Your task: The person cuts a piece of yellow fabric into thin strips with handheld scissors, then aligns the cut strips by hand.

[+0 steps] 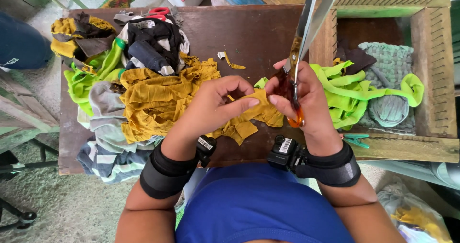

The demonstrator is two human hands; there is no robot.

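Left hand (215,106) pinches a mustard fabric strip (254,113) above the wooden table (258,32); right hand (304,97) grips large scissors (306,27), blades upright and nearly closed. Strip appears light, limp, easily frayed; best held taut near the edge. Beyond, a wooden frame box (433,46) contains neon-green strips (354,89) and a woven grey-green mat (390,63).

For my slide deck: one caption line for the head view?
Left hand pinches mustard-yellow fabric strip; right hand holds orange-handled scissors upright.
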